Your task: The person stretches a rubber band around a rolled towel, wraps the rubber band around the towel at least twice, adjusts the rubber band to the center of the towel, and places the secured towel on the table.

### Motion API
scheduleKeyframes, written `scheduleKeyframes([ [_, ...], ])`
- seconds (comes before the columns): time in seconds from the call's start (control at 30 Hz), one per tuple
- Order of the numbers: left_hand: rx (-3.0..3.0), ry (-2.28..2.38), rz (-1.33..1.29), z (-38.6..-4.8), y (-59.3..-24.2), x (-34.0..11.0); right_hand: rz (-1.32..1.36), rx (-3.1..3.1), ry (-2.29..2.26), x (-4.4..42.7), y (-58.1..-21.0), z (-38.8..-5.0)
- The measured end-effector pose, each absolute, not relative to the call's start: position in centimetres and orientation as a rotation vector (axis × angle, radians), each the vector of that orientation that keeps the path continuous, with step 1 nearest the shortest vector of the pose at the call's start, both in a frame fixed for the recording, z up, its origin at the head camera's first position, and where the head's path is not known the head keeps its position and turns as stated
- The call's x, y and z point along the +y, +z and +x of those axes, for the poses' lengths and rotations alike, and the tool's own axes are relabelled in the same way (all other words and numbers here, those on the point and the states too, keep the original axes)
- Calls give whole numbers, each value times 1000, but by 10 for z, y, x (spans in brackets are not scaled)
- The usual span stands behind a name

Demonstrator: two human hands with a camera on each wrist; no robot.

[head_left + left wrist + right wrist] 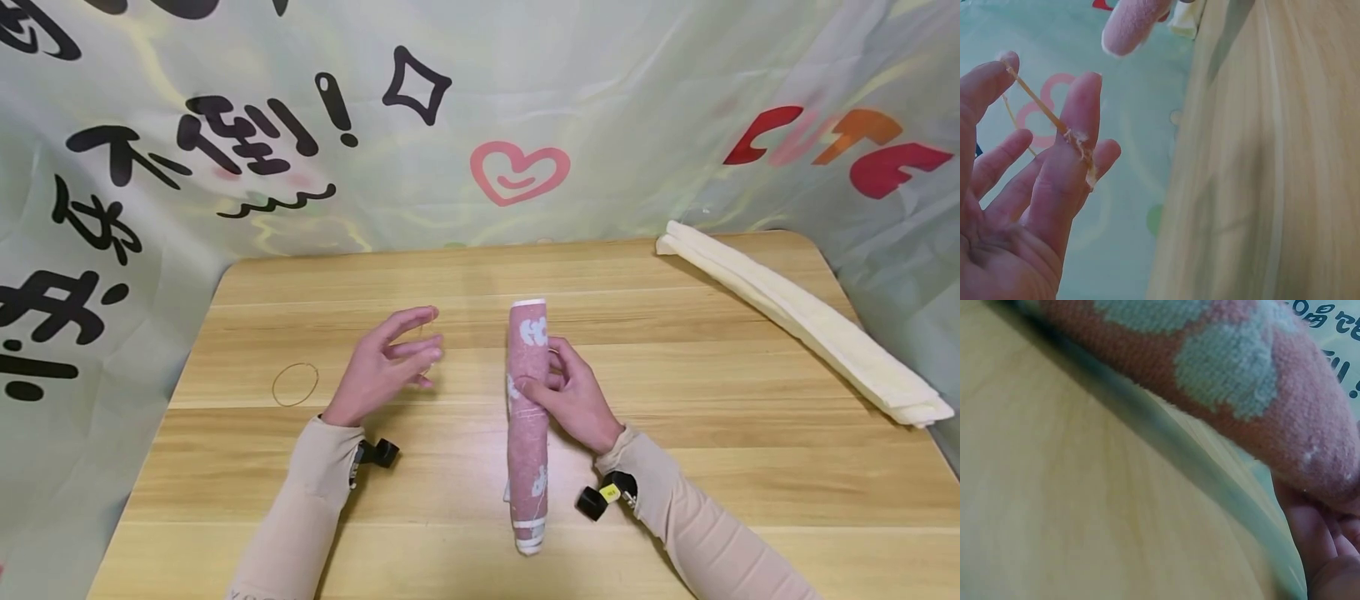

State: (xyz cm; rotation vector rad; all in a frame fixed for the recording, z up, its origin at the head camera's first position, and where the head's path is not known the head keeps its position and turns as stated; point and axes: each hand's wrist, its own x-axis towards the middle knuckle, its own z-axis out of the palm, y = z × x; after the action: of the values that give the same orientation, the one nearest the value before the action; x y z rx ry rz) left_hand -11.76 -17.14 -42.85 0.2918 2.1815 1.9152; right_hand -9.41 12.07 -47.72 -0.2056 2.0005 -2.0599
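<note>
Works before a printed curtain (420, 196), at a wood-grain desk (442, 525). Has a long folded cream cloth (795, 312) slanting across the far right corner, from far edge to right edge. Grips a pink plush roll (527, 450) midway between the left and right edges, with its long axis running from the near edge toward the far edge. Does so with the right hand (576, 398), thumb over the top and fingers curled round the side; cannot tell whether the roll rests on the desk. Holds the left hand (375, 367) well apart, fingers spread, with the roll's long side lying to its right; so has the right hand nearer, already touching. Shows in the left wrist view a thin, frayed band (1041, 103) stretched between those spread fingers, yet hardly shows it from the head. Finds a loose band (317, 378) toward the left edge in the head view alone.
</note>
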Motion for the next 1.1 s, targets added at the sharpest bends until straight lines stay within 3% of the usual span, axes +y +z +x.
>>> scheduleKeyframes([
  [1.1,2182,1757,392,-142,-427,-108,-252,1992,-2062,120,-478,-95],
])
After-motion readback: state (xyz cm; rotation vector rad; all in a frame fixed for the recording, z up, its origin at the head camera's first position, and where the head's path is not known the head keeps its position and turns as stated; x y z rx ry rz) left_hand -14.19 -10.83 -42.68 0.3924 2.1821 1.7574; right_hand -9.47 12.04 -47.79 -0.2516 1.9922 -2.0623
